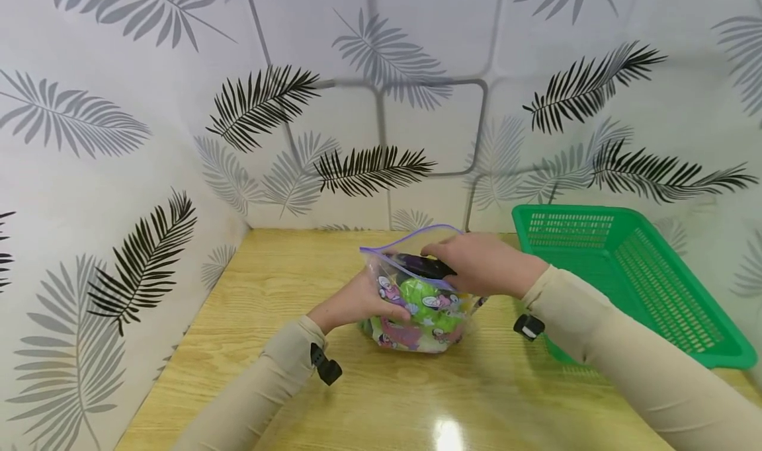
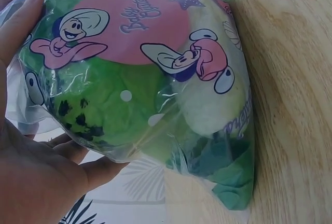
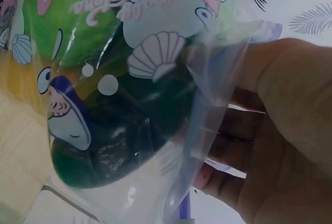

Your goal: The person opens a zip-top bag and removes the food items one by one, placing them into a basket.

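Observation:
A clear zip bag (image 1: 417,315) printed with cartoon figures stands on the wooden table, its purple-edged mouth open at the top. Through the plastic show a bright green round thing (image 2: 116,102), a whitish one (image 2: 207,107) and dark green pieces (image 2: 233,177). My left hand (image 1: 363,300) grips the bag's left side, thumb in front and fingers behind. At the mouth, my right hand (image 1: 491,262) holds a dark, glossy, long object (image 1: 419,266) between thumb and fingers. That object's rounded end (image 3: 119,146) looks dark green through the plastic; its exact kind is unclear.
A green plastic basket (image 1: 607,209) with perforated walls stands on the right side of the table (image 1: 250,292), beside my right forearm. White cloth (image 1: 417,127) with a leaf print hangs behind the table and along its left.

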